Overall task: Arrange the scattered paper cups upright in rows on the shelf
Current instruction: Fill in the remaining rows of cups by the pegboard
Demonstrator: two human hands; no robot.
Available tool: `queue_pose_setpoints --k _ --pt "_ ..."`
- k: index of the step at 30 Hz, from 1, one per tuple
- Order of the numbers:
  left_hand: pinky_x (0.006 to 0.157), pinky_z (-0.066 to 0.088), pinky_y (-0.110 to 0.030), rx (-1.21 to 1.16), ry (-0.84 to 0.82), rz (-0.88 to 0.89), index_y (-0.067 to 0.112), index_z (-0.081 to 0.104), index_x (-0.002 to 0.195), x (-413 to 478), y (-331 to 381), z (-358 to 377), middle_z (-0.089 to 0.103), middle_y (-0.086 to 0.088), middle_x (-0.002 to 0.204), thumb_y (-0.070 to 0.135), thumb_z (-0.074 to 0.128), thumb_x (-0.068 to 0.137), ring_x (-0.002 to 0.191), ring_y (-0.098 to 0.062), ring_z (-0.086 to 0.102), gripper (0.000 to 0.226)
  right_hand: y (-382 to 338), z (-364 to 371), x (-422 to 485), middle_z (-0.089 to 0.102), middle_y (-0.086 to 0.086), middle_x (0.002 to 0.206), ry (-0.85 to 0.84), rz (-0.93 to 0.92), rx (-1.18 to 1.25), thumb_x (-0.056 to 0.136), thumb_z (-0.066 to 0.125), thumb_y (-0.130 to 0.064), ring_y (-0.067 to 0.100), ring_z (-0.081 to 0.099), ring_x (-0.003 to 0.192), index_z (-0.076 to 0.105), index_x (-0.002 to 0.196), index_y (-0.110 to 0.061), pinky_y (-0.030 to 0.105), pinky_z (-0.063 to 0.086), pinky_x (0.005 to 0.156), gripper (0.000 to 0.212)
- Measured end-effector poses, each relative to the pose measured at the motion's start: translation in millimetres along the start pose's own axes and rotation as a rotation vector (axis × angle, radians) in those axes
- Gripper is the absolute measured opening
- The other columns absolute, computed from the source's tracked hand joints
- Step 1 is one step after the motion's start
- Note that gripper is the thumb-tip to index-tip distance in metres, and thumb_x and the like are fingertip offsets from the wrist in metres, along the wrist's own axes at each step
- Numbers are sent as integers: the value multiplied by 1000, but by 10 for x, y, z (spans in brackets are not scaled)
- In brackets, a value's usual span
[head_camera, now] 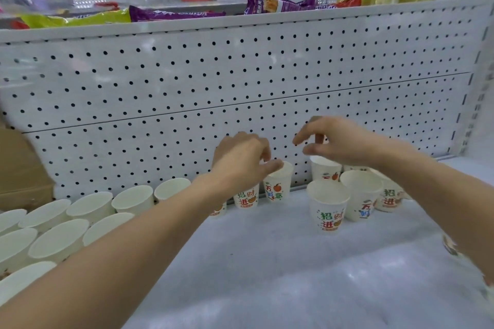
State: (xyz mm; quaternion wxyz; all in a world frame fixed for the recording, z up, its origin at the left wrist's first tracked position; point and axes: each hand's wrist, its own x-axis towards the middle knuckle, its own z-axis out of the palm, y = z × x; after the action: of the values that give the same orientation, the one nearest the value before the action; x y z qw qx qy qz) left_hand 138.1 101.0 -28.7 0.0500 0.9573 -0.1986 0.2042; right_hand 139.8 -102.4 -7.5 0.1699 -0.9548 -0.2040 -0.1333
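Our left hand (pixel 240 160) is down on the end cup (pixel 278 187), which stands upright with its mouth up and its long axis vertical, close against the pegboard (pixel 187 88) at the back of the shelf (pixel 267 262). The thumb lies across the near rim and the curled fingers drop over the far side, so we appear to pinch the rim from above. The contact on the far side is hidden by the hand itself. This cup stands just beside its neighbour cup (pixel 246 199), at the right end of the ranked cups (pixel 91 205) that run away to the left. Our right hand (pixel 347 141) hovers just above the back cup (pixel 324 171), palm down, wrist raised, its fingers hanging loosely bent with a narrow gap between them and the thumb, holding nothing. That back cup is directly below and slightly toward us from those fingertips, upright, and crowded by the front cup (pixel 328 207) and the middle cup (pixel 361 195) of the loose cluster. The right hand is plainly the nearer one to that cluster, and we judge that a short straight drop onto the rim is what the next pick needs. The tight spacing means a careless descent could knock a neighbour over.
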Motion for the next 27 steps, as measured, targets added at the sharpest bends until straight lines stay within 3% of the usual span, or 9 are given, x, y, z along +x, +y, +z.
queue_pose_setpoints --k 3,5,7,10,12,15,18,20,27 --pt "95 41 -33 -313 -131 233 30 62 111 -167 308 -31 60 13 110 54 61 85 105 -7 52 35 178 -312 -296 65 -13 100 -117 82 -68 87 67 -26 0 57 87 70 101 -30 17 43 71 15" --pt "96 34 -30 -238 -219 369 32 58 121 -209 455 75 59 14 115 53 67 81 107 -6 49 46 267 -338 -479 64 -15 100 -239 158 -139 82 72 -32 1 57 91 69 105 -28 14 39 70 23" --pt "96 35 -31 -168 -228 407 33 60 118 -183 518 195 61 13 113 48 69 80 105 -8 50 42 322 -242 -600 60 -14 102 -293 220 -245 77 76 -37 6 56 96 68 104 -31 20 43 77 29" --pt "98 36 -35 -123 -204 393 28 69 102 -170 557 233 68 11 101 38 65 87 96 -10 56 18 351 -56 -662 56 -10 94 -264 217 -400 77 74 -36 13 55 88 61 80 -36 30 49 76 14" --pt "96 32 -30 -112 -219 368 26 72 99 -204 527 174 70 11 96 35 64 88 86 -10 56 16 318 15 -688 57 -8 88 -241 186 -407 80 70 -31 16 56 84 56 71 -33 33 51 73 16" --pt "88 34 -24 -77 -271 331 27 73 96 -340 325 -7 72 12 92 34 66 86 76 -7 54 14 95 74 -714 63 -7 83 -213 85 -358 83 65 -30 16 58 82 65 78 -26 38 52 73 6" --pt "71 43 -14 -97 -370 237 29 75 98 -536 3 -226 72 15 93 31 71 83 78 -1 59 15 -285 206 -703 65 -9 86 -211 -70 -263 87 62 -31 13 57 85 70 89 -25 36 51 76 10" --pt "70 49 -16 -99 -428 175 30 75 98 -699 -201 -362 72 17 93 31 73 82 78 2 62 16 -531 351 -670 64 -10 87 -197 -194 -201 88 62 -33 10 53 86 70 91 -25 35 49 78 11" --pt "60 39 -3 -32 -466 63 30 75 93 -1252 -719 -575 66 23 78 32 74 81 68 15 55 12 -1061 741 -559 56 -16 84 -125 -396 24 88 64 -34 6 43 89 70 97 -28 33 44 81 12"
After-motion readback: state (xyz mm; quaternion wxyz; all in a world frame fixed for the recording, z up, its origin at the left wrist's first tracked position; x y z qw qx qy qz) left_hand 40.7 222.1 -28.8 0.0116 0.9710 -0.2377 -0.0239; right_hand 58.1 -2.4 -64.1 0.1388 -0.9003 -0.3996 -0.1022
